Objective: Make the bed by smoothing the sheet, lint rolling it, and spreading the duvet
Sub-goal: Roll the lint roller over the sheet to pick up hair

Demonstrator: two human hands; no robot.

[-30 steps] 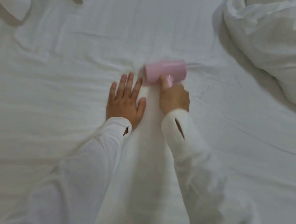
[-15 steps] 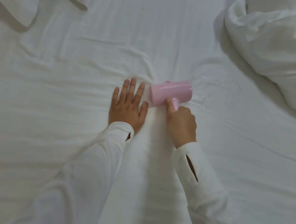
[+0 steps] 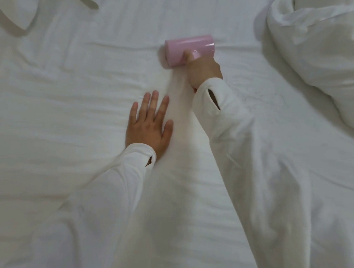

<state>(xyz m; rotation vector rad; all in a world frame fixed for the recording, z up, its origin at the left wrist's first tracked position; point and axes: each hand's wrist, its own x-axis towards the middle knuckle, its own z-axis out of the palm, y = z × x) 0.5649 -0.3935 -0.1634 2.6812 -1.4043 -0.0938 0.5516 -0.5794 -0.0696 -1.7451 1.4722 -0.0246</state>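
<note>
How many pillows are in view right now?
1, as far as shows: a pillow at the top-left corner, cut off by the frame edge. The bunched duvet at the right could hide others.

The left hand [image 3: 149,125] lies flat and palm-down, fingers straight and slightly spread, thumb out to the right side, its white-sleeved forearm running back toward the lower left. The right hand [image 3: 203,70] is stretched farther forward with fingers curled in a closed grip and the thumb pointing ahead. Its white-sleeved arm slants from the lower right, a slit open at the cuff.
</note>
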